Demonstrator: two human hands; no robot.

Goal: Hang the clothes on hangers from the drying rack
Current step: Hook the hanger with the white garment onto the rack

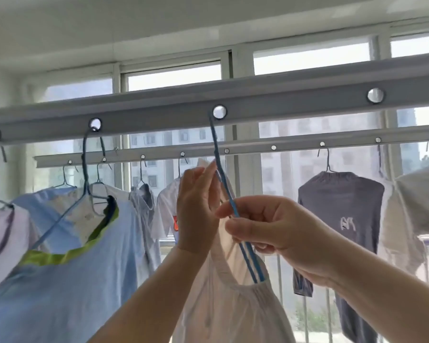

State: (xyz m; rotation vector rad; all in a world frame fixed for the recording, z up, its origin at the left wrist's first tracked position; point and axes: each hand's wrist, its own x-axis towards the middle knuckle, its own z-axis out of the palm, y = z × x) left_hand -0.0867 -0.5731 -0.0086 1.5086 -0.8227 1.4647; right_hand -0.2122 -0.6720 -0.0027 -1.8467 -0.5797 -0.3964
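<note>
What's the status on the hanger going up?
Both hands on blue hanger: left hand at neck, right hand pinching lower. Hook at near rail hole, white garment on. Nothing blocking.

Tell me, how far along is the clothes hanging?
Mostly done, it seems. The blue shirt and others already hang from the near rail, and the dark top from the far rail. In hand: the left hand and right hand hold a blue hanger with a white garment, its hook at a rail hole. Further laundry isn't visible.
</note>
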